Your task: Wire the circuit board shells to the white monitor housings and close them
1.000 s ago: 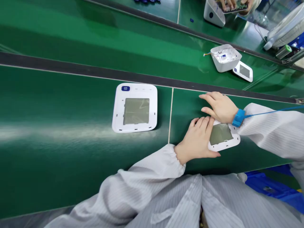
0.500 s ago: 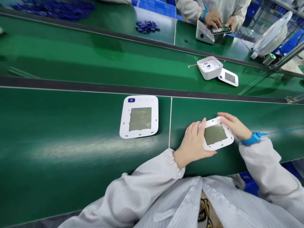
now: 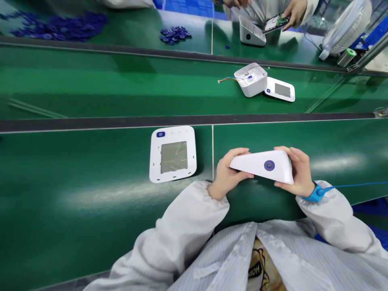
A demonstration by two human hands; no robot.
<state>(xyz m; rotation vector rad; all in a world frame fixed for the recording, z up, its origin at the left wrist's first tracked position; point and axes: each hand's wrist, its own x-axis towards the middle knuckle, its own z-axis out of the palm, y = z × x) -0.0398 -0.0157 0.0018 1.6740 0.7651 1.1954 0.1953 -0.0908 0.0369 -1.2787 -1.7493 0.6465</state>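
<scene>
Both hands hold a white wedge-shaped device point(image 3: 263, 165) just above the green table point(image 3: 91, 210), turned on edge so its side with a round blue port faces the camera: the left hand point(image 3: 228, 174) has its fingers closed on the thin end, and the right hand point(image 3: 295, 171), with a blue wrist strap point(image 3: 315, 194), has its fingers closed on the thick end. To the left, well apart, a white display panel point(image 3: 172, 154) lies flat on the table. On the green strip beyond stand an open white housing point(image 3: 251, 79) with loose wires and, touching it, a second display panel point(image 3: 279, 89), while another person's hands hold a circuit board point(image 3: 274, 22) at the far edge.
</scene>
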